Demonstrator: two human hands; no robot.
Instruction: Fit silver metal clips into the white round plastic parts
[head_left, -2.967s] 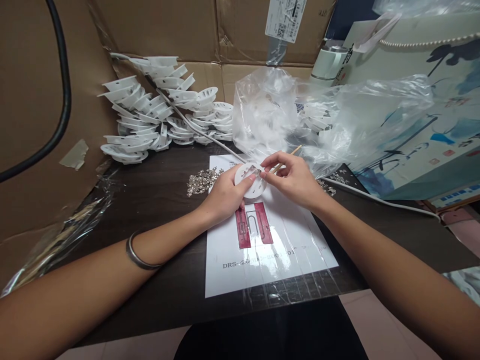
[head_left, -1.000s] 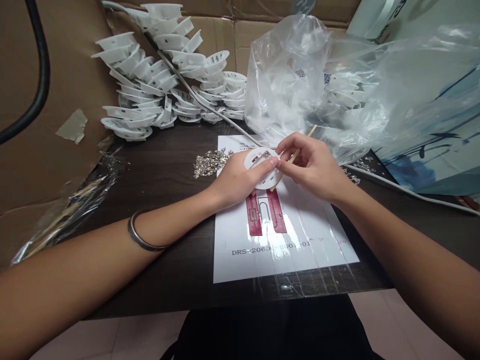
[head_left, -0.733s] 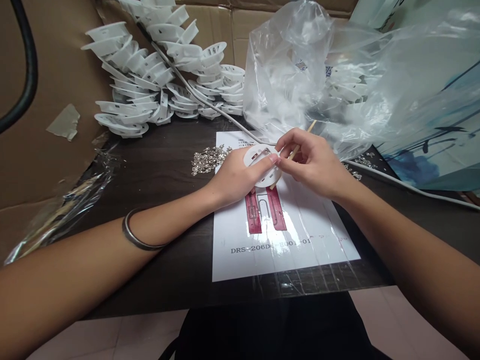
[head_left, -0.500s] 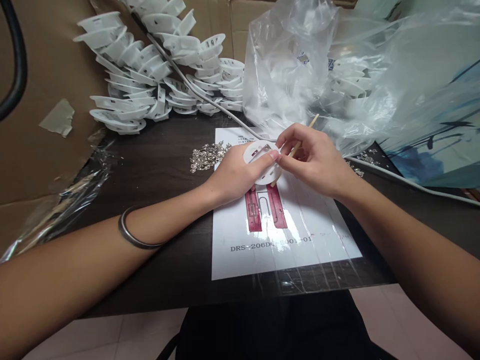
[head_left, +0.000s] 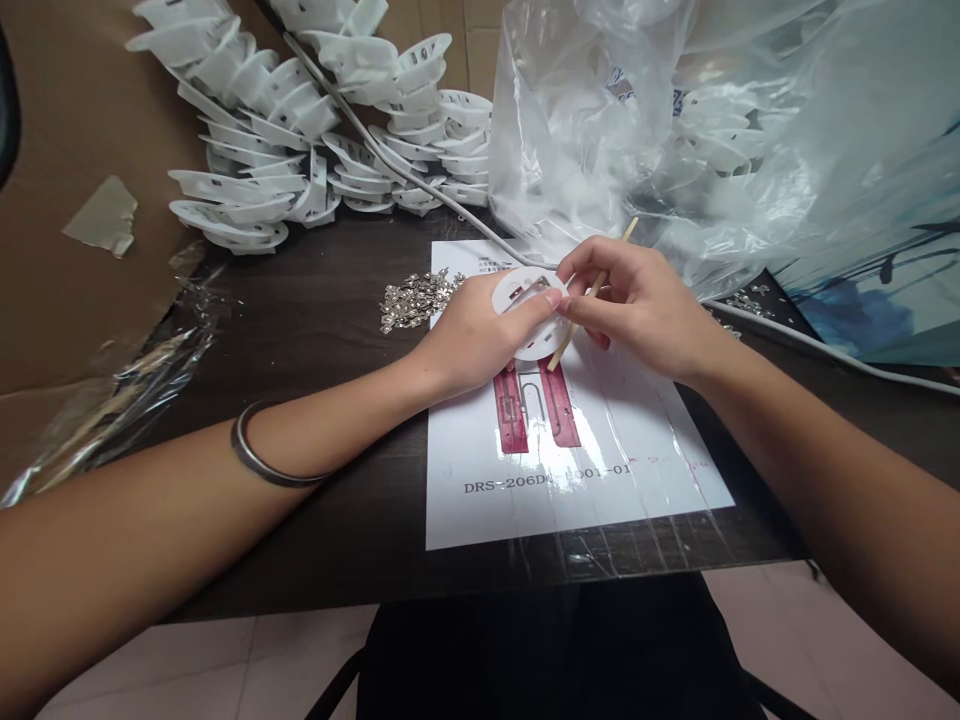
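Note:
My left hand [head_left: 476, 335] is closed around a round white plastic piece [head_left: 536, 335] with small slots in it, the thumb lying across its face. At its right edge, my right hand [head_left: 637, 305] has a thin wooden stick [head_left: 630, 230] in its curled fingers. The thumb and index fingertip of that hand meet near the rim of the piece; whether they pinch something small there I cannot tell. Under both hands lies a printed sheet [head_left: 480, 520] with a red picture of parts. A pile of small shiny metal pieces [head_left: 412, 300] sits left of the hands.
Stacks of white plastic pieces [head_left: 232, 190] stand at the back left. A clear plastic bag [head_left: 577, 130] with more white pieces fills the back right. A grey cable [head_left: 412, 180] crosses the dark table [head_left: 345, 520]. Further metal pieces [head_left: 750, 302] lie at right.
The view has shifted slightly, so the scene sits a little higher. Both hands keep their hold on the white piece and the stick, with only slight finger movement.

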